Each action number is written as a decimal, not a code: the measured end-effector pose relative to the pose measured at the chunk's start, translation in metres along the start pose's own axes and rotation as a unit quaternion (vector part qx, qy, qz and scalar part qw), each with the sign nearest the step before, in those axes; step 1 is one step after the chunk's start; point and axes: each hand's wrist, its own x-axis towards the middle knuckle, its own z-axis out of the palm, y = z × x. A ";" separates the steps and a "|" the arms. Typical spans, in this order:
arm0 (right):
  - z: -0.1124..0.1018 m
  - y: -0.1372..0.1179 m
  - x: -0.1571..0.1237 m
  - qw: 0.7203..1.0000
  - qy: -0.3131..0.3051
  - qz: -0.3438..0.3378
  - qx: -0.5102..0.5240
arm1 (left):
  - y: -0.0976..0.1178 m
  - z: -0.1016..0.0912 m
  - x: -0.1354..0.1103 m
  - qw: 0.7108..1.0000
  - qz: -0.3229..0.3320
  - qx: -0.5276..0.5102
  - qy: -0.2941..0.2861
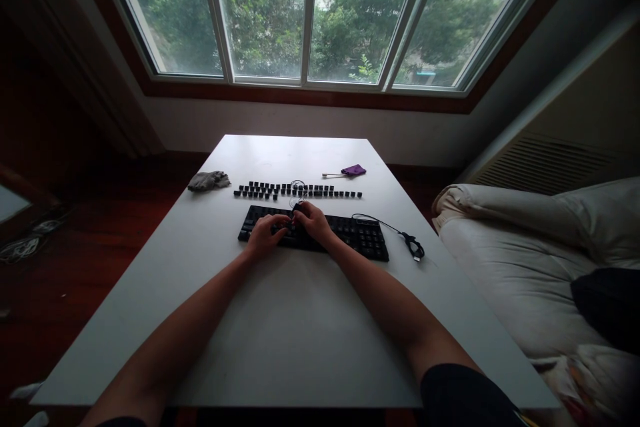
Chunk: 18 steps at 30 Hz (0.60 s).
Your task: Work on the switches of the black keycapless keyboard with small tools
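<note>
A black keyboard (357, 233) lies slightly slanted across the white table, in front of me. My right hand (314, 221) is over its middle, fingers pinched on a small black keycap puller (299, 207) with thin wire loops pointing away from me. My left hand (267, 233) rests on the keyboard's left half, thumb apart from the bent fingers, fingertips close to the right hand's. Beyond the keyboard, several loose black keycaps (320, 191) stand in two rows. What lies right under my fingertips is too small and dark to make out.
A coiled USB cable (413, 245) runs off the keyboard's right side. Farther back are a grey cloth (209, 180), a purple pouch (354, 171) and a thin brush-like stick (333, 175). The white table (295, 347) has a couch (510, 247) to its right and windows beyond.
</note>
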 end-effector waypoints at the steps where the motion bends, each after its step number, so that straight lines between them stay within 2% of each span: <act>1: -0.001 0.000 0.000 1.000 -0.002 -0.003 0.003 | 0.000 0.000 0.000 1.000 0.003 -0.003 -0.004; 7: -0.001 0.001 0.001 0.999 -0.010 0.000 0.037 | 0.005 -0.001 0.001 0.998 -0.023 -0.066 -0.005; 13: 0.001 -0.002 -0.001 1.000 -0.001 -0.004 0.019 | 0.013 -0.001 0.003 0.998 0.028 -0.052 0.020; 18: -0.002 -0.001 0.001 0.996 0.019 0.012 0.083 | 0.007 -0.006 0.006 0.995 -0.020 -0.064 0.068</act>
